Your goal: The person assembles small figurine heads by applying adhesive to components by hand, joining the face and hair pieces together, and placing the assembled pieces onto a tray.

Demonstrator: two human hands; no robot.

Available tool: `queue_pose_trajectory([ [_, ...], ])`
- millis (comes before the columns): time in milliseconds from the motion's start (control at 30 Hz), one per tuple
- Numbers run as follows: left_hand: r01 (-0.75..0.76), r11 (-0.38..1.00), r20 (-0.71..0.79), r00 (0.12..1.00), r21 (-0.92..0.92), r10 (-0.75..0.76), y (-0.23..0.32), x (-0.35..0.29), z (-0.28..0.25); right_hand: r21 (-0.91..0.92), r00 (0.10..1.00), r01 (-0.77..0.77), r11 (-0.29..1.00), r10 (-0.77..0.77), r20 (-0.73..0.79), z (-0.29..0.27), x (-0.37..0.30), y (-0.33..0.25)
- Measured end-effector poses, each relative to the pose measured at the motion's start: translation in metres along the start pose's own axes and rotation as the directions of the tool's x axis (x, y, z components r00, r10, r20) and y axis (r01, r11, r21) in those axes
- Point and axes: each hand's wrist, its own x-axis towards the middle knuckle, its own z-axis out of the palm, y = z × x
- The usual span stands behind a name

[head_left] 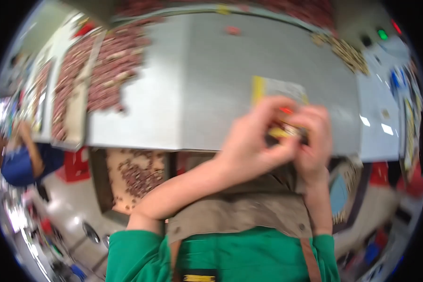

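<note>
My left hand point(263, 141) and my right hand point(315, 138) are close together over the front right of the grey metal worktop. The fingers of both are curled and pressed around a small yellow and dark thing point(281, 133), too blurred to name. A small red spot shows by my fingertips. Just beyond my hands is a flat, silver-grey piece with yellow edges point(282, 87), like a packet or a card. My fingers hide its near side, and I cannot tell whether it is held or lies on the worktop.
Many small reddish-brown pieces point(115, 66) cover the left of the worktop point(211, 84). Tan pieces point(345, 54) are heaped at the far right. A small red thing point(232, 30) lies far back. Below the front edge stands a box of brown pieces point(138, 176). Someone in blue point(30, 162) is at left.
</note>
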Motion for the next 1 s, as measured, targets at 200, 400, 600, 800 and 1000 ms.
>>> queue_pose_trajectory([
  [200,-0.029,0.741,-0.382,0.843,0.671,0.379,0.006,0.018,-0.138,-0.060,0.987,-0.146,0.987,0.150,0.063,-0.032,-0.019,0.012],
  [400,0.383,-0.002,-0.335,0.810,0.924,0.482,-0.013,-0.011,-0.362,0.123,0.941,-0.331,0.935,0.336,-0.023,-0.039,-0.039,0.034],
  [600,0.329,-0.082,-0.205,0.745,0.941,0.635,-0.021,0.021,-0.357,-0.042,0.927,-0.360,0.932,0.362,0.100,-0.054,-0.018,0.027],
  [800,-0.237,0.508,0.031,0.924,0.828,0.380,0.007,0.127,-0.166,-0.198,0.839,-0.516,0.833,0.539,0.081,-0.067,0.033,0.078],
  [1000,-0.310,0.614,0.181,0.947,0.726,0.265,-0.026,0.130,-0.085,-0.345,0.950,-0.266,0.900,0.305,0.062,-0.050,0.082,0.134],
])
